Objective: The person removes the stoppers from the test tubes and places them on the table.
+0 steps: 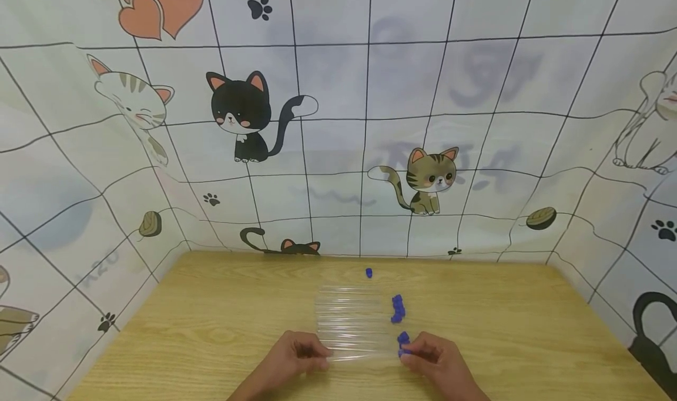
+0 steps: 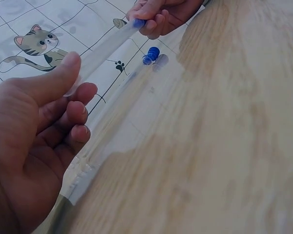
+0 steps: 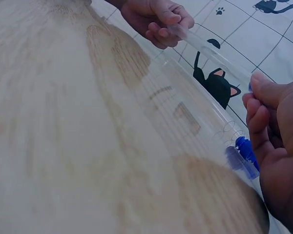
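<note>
Both hands on one clear tube

My left hand [image 1: 296,354] pinches the tube [image 2: 105,46] steady; my right hand [image 1: 436,357] at 3 o'clock pinches its blue cap [image 2: 138,23] (spare caps [image 1: 398,308] near).

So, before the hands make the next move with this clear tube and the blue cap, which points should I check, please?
1. Left hand grips the clear tube at one end: ok.
2. Right hand holds the other end with a blue cap: ok.
3. Cap fully seated on the tube: cannot tell.
4. Tube lifted off the wooden table: ok, by the wrist views.
5. Spare blue caps within reach beside the row of tubes: ok.
6. One stray cap lies apart, farther back: ok.
</note>
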The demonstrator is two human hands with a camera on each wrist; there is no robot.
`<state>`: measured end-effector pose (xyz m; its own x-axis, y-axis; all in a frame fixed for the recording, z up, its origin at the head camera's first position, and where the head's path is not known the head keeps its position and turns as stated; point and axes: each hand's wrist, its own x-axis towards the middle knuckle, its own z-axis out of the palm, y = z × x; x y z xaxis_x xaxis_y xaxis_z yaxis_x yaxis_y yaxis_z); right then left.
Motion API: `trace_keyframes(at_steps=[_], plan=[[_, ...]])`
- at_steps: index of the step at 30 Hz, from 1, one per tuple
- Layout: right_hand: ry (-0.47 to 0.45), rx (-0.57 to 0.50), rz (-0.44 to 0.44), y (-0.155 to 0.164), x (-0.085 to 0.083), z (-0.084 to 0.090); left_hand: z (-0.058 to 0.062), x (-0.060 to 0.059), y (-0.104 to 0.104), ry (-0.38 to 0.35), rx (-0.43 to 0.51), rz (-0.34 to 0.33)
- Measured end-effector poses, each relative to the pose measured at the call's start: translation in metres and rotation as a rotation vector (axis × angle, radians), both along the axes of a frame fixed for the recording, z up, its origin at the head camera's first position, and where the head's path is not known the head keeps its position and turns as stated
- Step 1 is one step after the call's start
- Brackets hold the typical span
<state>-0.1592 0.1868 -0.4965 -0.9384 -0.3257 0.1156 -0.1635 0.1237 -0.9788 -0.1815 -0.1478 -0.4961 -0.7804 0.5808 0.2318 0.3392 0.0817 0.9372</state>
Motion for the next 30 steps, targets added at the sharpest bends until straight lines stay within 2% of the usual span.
trace_keyframes(at_steps=[5, 7, 13, 19, 23, 27, 30], plan=[[0.016, -0.071, 0.126, 0.0039, 0.0003, -0.0026, -0.0022, -0.0011, 0.0022, 0.038, 0.022, 0.021], [0.024, -0.092, 0.151, 0.0041, 0.0007, -0.0029, -0.0031, -0.0018, 0.0028, 0.069, 0.025, 0.031], [0.064, -0.066, 0.110, -0.0019, 0.0010, -0.0022, -0.0039, -0.0020, 0.0024, 0.160, 0.008, 0.063], [0.067, -0.039, 0.038, -0.0032, 0.0008, -0.0037, -0.0019, -0.0013, 0.0031, 0.142, 0.006, 0.075], [0.021, -0.009, 0.000, -0.0017, 0.0000, -0.0038, -0.0027, -0.0004, 0.0028, 0.116, 0.029, 0.056], [-0.023, -0.004, 0.016, -0.0007, -0.0005, -0.0039, -0.0009, 0.0001, 0.0024, 0.104, 0.027, 0.050], [0.013, -0.023, 0.070, 0.0001, -0.0012, -0.0046, 0.0003, 0.0000, 0.0011, 0.121, 0.014, 0.050]])
